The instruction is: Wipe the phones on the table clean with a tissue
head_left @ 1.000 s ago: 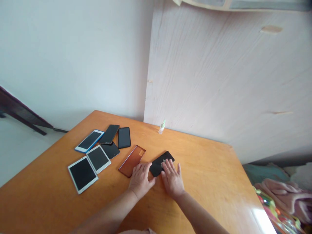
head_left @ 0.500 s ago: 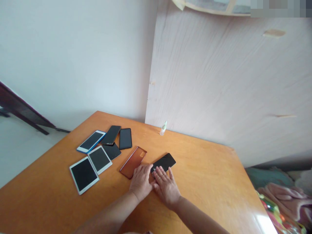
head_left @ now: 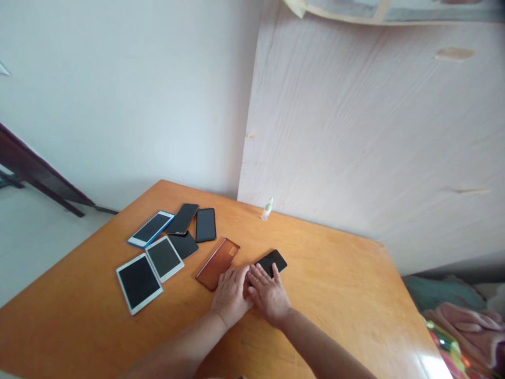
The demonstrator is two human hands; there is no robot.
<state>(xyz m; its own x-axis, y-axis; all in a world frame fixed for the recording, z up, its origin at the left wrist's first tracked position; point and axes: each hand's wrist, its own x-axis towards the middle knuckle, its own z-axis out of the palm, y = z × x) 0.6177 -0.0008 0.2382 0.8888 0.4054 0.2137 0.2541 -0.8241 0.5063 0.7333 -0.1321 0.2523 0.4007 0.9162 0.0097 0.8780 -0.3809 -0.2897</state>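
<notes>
A black smartphone (head_left: 279,260) lies face up and slanted on the wooden table. At its near left end my left hand (head_left: 232,296) is curled around the edge, thumb side toward the phone. My right hand (head_left: 272,300) rests with its fingers stretched out across the lower part of the screen, close against the left. Whatever lies beneath those fingers is hidden. Just left of my hands is a translucent reddish-brown phone case (head_left: 218,262), its camera cutout at the far end; the left hand's fingers come near its edge.
To the left lie two white tablets (head_left: 140,284), a blue-edged white device (head_left: 151,228) and several dark phones (head_left: 205,225), some overlapping. A small clear dropper bottle (head_left: 267,209) stands at the table's back edge by the wall. Fabric (head_left: 465,326) is heaped beyond the right edge.
My right hand has shifted slightly up along the phone's screen, covering more of its near end. The whole view has moved a little, so everything appears slightly further right.
</notes>
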